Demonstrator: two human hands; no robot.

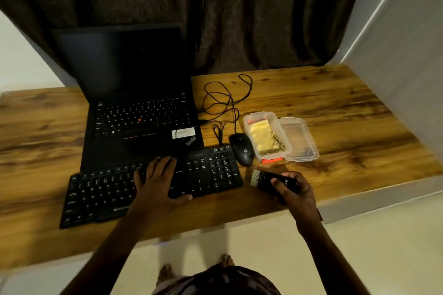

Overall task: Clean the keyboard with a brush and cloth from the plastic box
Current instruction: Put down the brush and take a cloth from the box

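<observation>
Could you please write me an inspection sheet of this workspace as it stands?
Surface: brown wood-grain desk, no spills seen.
Job's things: black full-size keyboard at the front edge; black-handled brush with pale bristles; clear plastic box, open, folded yellow cloth inside; clear lid beside it.
Clutter: open black laptop, screen dark; black wired mouse between keyboard and box.
Grippers: left hand flat on the keyboard; right hand grips the brush.
Cables: black cord looped behind the mouse.
Surroundings: dark brown curtain behind; pale walls either side.
</observation>
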